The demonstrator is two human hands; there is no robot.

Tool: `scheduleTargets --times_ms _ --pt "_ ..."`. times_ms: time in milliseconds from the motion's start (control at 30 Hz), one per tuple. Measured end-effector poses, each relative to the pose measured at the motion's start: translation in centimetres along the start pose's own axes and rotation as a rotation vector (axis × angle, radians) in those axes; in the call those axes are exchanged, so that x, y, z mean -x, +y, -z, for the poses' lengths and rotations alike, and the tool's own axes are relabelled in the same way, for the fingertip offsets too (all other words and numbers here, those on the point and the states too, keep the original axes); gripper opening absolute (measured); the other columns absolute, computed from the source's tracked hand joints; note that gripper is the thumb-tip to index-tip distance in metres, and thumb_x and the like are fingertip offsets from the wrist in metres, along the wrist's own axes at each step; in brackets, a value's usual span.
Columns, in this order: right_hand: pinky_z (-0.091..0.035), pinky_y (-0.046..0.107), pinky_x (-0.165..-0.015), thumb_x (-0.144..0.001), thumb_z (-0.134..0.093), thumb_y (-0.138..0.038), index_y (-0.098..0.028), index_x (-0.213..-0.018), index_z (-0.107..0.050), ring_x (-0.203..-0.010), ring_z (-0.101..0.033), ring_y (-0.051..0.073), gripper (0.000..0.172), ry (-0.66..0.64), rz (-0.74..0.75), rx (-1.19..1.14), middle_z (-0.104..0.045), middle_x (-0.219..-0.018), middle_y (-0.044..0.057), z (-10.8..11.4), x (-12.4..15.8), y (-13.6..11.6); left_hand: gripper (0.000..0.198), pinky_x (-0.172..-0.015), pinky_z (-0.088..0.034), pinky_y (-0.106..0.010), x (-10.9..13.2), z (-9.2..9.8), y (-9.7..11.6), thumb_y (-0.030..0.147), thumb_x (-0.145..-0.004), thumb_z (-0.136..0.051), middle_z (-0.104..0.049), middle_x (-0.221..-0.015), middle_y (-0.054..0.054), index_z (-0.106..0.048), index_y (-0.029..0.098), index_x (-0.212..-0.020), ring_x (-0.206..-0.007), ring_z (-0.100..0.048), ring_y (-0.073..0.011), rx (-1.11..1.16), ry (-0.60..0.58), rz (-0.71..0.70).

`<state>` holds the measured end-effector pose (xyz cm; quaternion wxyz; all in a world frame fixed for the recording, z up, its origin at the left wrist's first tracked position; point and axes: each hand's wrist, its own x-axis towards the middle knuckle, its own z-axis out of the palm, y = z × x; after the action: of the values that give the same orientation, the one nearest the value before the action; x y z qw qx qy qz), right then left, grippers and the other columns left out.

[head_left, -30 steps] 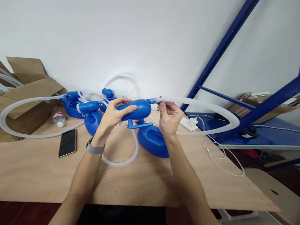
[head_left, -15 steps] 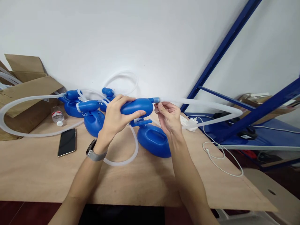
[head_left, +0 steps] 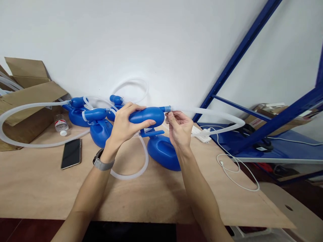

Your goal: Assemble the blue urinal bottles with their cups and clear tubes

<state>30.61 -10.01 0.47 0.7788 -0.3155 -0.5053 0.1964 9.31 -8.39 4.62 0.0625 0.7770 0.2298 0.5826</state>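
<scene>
My left hand (head_left: 123, 122) is wrapped round a blue bulb-shaped plastic part (head_left: 147, 116), thumb in front and fingers over the top. A translucent white hose (head_left: 212, 113) joins its narrow right end, where a thin band (head_left: 168, 108) circles the joint. Just below this joint, my right hand (head_left: 180, 127) pinches a small shiny piece (head_left: 167, 117); its exact kind is hard to make out. Beneath the hands lies a blue plastic container (head_left: 163, 153) with a recessed top and a flat blue tab (head_left: 153, 133) above it.
Several similar blue containers (head_left: 99, 132) with hoses stand at left. A cardboard box (head_left: 30, 101), a plastic bottle (head_left: 61, 125) and a phone (head_left: 71, 153) are beyond them. At right are a power strip (head_left: 202, 134), a white cable (head_left: 238, 171) and a blue shelf rack (head_left: 239, 146).
My right hand has shifted slightly left, still pinching the small piece below the joint. The hose loop at right has drawn in to the left. The left hand keeps its hold.
</scene>
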Motion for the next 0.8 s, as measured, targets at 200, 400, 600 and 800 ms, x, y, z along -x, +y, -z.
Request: scheduleTargets --times_ms 200,400,600,800 --pt "-0.047 0.029 -0.058 -0.069 -0.098 -0.062 -0.022 -0.080 -0.074 -0.060 -0.051 0.011 0.048 -0.047 -0.125 -0.106 -0.071 -0.077 0.001 0.1 -0.4 0.1 0.054 -0.090 -0.056 -0.039 0.2 0.0 -0.8 0.063 -0.081 -0.091 -0.069 -0.099 -0.004 -0.079 0.023 -0.115 -0.092 -0.067 -0.0232 -0.068 -0.034 -0.091" --pt "-0.054 0.031 -0.064 -0.071 -0.098 -0.062 -0.021 -0.081 -0.076 -0.064 -0.056 0.013 0.048 -0.102 -0.125 -0.069 -0.074 -0.080 0.003 0.6 -0.7 -1.0 0.057 -0.092 -0.057 -0.040 0.2 0.0 -1.4 0.065 -0.080 -0.090 -0.070 -0.103 -0.006 -0.079 0.024 -0.118 -0.094 -0.068 -0.0237 -0.071 -0.020 -0.099" --pt "-0.061 0.031 -0.074 -0.082 -0.091 -0.062 -0.023 -0.100 -0.081 -0.085 -0.072 0.018 0.043 -0.170 -0.161 -0.012 -0.080 -0.099 0.005 1.4 -0.9 -2.3 0.056 -0.094 -0.058 -0.042 -0.2 0.6 -1.4 0.066 -0.078 -0.091 -0.074 -0.105 -0.006 -0.080 0.024 -0.112 -0.097 -0.070 -0.0246 -0.026 0.032 -0.041" --pt "-0.062 0.030 -0.074 -0.078 -0.093 -0.063 -0.026 -0.096 -0.080 -0.090 -0.072 0.019 0.044 -0.066 -0.026 -0.019 -0.077 -0.100 0.003 0.9 -0.7 -2.0 0.053 -0.095 -0.057 -0.042 -0.4 1.4 -0.7 0.067 -0.079 -0.089 -0.077 -0.106 -0.007 -0.079 0.024 -0.108 -0.100 -0.071 -0.0258 0.031 -0.013 -0.030"
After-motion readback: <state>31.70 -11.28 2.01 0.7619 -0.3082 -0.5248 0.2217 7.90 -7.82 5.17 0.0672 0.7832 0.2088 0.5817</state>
